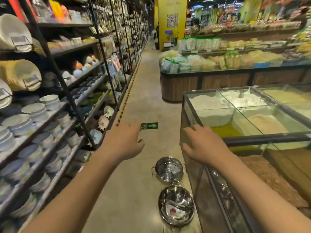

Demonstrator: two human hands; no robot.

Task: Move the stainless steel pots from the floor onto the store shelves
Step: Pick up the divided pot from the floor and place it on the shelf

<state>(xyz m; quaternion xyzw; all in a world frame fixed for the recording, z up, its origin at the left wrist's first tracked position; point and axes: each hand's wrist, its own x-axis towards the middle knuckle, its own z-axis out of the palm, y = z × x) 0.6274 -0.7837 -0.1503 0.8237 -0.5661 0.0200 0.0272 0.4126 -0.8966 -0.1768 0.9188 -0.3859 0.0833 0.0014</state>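
Green arrow sign (pixel 149 125) on floor (pixel 144 101); text illegible.

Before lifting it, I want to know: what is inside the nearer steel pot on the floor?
The nearer steel pot holds a metal divider and a paper label with a red mark. Its text is unreadable.

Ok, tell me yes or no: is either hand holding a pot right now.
No: both pots sit on the floor by the glass bin, and the left hand and right hand are empty above them.

Warm store lighting, edges blurred and bent (wide-angle lens).
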